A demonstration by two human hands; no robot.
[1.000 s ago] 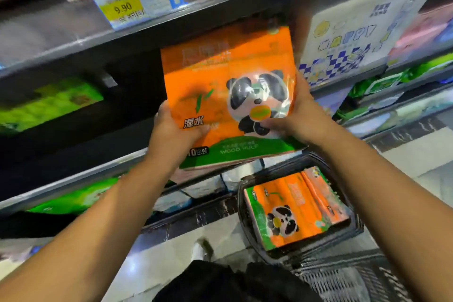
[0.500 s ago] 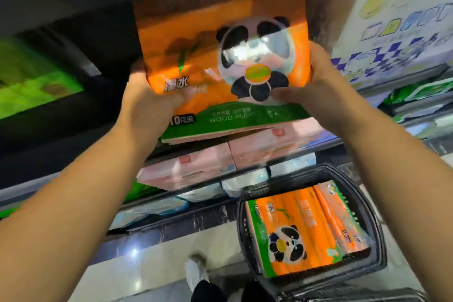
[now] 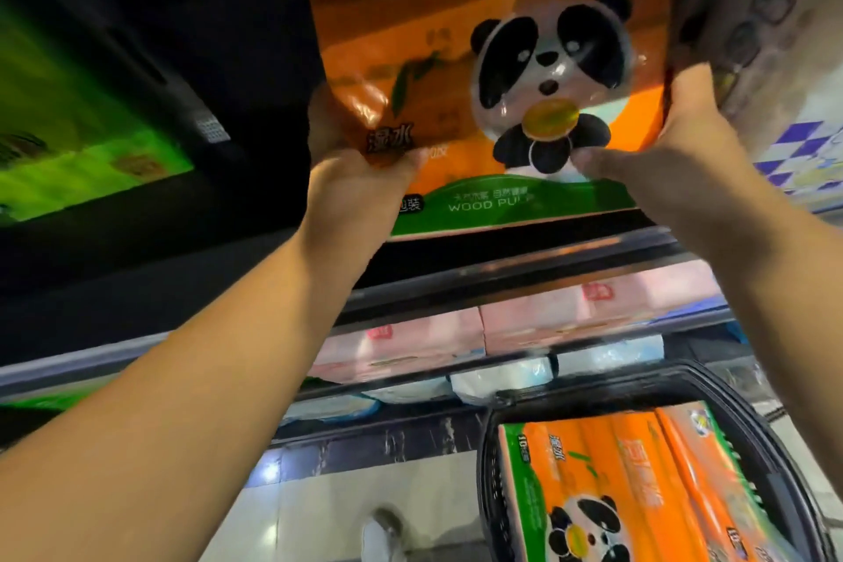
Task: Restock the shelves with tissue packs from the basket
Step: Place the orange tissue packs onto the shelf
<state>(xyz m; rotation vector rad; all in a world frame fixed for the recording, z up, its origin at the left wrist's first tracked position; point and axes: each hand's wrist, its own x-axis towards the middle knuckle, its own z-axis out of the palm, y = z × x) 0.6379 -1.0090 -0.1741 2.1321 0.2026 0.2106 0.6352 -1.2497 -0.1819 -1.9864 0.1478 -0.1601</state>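
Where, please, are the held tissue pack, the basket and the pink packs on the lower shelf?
held tissue pack (image 3: 392, 25), head view, orange front left of the panda
basket (image 3: 488, 470), head view, its black left wall
pink packs (image 3: 410, 345), head view, front of the left pack

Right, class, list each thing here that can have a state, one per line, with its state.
Held pack: upright, gripped from both sides.
Left hand: grips the pack's lower left.
Right hand: grips the pack's lower right.
Basket: loaded.
Basket packs: lying flat.
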